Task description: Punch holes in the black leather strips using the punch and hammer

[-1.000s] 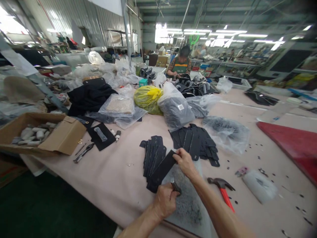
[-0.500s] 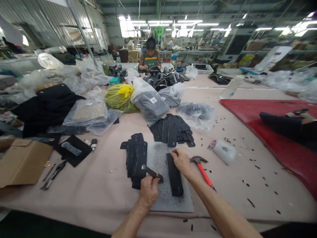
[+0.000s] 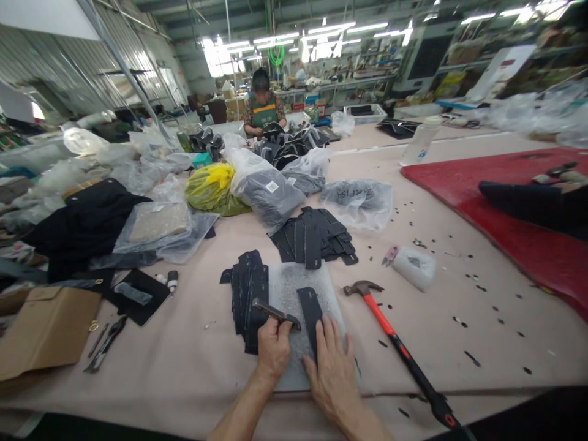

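Observation:
My left hand point(image 3: 274, 348) is closed around a metal punch point(image 3: 276, 313), a dark bar with a wider end, held over the pale board. Under my right hand point(image 3: 334, 361) lies a black strip point(image 3: 310, 306); the fingers are stretched out flat along its right side and cover its lower part. Both hands are above the pale speckled board point(image 3: 289, 278). A stack of black strips point(image 3: 250, 294) overlaps the board's left edge. To the right of my right hand, a claw hammer point(image 3: 388, 327) with a red and black handle rests on the table.
Beyond the board lies a pile of black strips point(image 3: 315, 236). Plastic bags point(image 3: 271, 190) and a yellow bag point(image 3: 212, 190) stand behind it. A red sheet point(image 3: 459, 184) covers the right side. Small black scraps dot the table point(image 3: 441, 343). A person point(image 3: 264, 110) sits across.
My right hand has moved from the strip's top end down to its lower right side, fingers now flat. The left hand still holds the punch. The view has shifted, revealing the whole hammer handle.

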### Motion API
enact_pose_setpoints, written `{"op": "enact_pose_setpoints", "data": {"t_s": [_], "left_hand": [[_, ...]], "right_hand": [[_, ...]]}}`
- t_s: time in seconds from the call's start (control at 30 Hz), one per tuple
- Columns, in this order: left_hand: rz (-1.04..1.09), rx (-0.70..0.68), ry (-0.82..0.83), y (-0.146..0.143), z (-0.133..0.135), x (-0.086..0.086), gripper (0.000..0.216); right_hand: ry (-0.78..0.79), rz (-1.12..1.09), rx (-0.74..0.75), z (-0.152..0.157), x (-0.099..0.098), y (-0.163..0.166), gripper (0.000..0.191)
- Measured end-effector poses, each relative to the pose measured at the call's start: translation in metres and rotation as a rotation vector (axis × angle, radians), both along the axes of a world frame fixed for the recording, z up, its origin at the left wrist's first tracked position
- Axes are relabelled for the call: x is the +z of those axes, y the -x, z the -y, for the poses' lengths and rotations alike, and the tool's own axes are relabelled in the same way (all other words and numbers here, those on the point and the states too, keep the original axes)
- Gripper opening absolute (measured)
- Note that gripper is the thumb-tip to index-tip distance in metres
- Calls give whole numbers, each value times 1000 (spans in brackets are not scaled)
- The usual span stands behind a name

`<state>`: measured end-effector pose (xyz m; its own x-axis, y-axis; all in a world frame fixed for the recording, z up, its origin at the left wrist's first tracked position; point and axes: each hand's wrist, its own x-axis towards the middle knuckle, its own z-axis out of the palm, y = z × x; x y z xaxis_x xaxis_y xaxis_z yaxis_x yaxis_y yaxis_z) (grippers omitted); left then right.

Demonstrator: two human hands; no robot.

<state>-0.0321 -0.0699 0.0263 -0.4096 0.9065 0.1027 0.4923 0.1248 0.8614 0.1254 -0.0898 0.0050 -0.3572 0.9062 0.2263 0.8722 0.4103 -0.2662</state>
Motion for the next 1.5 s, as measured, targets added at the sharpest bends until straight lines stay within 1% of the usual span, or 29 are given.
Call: {"op": "enact_pose_setpoints", "data": {"t_s": [0.07, 0.13, 0.23, 0.33, 0.4, 0.47, 0.53, 0.63, 0.8, 0.93, 1.03, 1.23, 1.37, 1.5], "left_hand": [[26, 7, -6, -1, -16, 6, 22], [55, -5, -5, -1, -33, 9, 21], [71, -33, 3, -1, -54, 5, 20], [61, -28, -2, 0, -62, -2, 20], [47, -32, -10, 1, -62, -5, 20], [44, -52, -17, 2, -60, -5, 20], [44, -70, -25, 3, -57, -5, 20], [26, -99, -41, 2, -55, -6, 20], [9, -186, -56, -2, -55, -7, 21], [-2, -207, -54, -3, -55, -6, 21], [-26, -210, -64, -4, -55, -6, 20], [-114, -209, -50, -6, -56, -11, 21], [-248, -214, -52, -7, -56, -12, 21], [-367, -247, -29, -11, -55, -8, 22]], "right_hand": [[-21, -21, -9, 20, -4, 11, 86], [-24, -44, -32, 31, -7, 19, 91], [7, -44, -40, 31, -6, 18, 88], [70, -17, 78, 22, -1, 3, 81], [104, 0, 192, 14, 5, -8, 83], [124, 17, 296, 8, 11, -16, 89], [126, 33, 353, 5, 14, -19, 93], [106, 44, 323, 8, 12, -14, 91], [74, 9, 224, 19, 0, 2, 88], [83, -34, 172, 22, -2, 9, 92], [85, -41, 167, 22, 2, 10, 95], [99, -49, 162, 23, 3, 12, 94], [150, -66, 176, 21, 5, 8, 88], [223, -77, 264, 12, 19, -11, 76]]}}
